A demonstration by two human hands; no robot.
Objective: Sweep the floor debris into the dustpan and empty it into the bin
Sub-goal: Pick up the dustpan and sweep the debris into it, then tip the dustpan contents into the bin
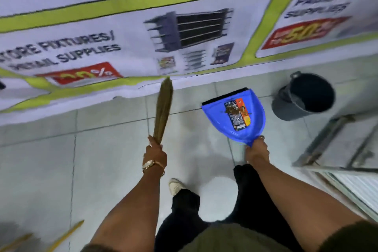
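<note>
My left hand point(154, 152) grips the base of a straw hand broom point(163, 111), whose bristles point away from me, off the floor. My right hand point(257, 149) holds the handle of a blue dustpan point(216, 119), kept roughly level above the tiles. A small brown clump of debris point(231, 109) lies on the label inside the pan. A dark grey round bin point(286, 106) stands on the floor to the right of the dustpan, its mouth open.
A large printed banner point(126, 32) lies over the floor ahead, its edge just beyond the broom tip. A metal frame point(331, 139) and a ribbed panel point(351, 186) sit at the right. Yellow sticks point(67, 233) lie at the lower left. My legs and a shoe point(176, 186) are below.
</note>
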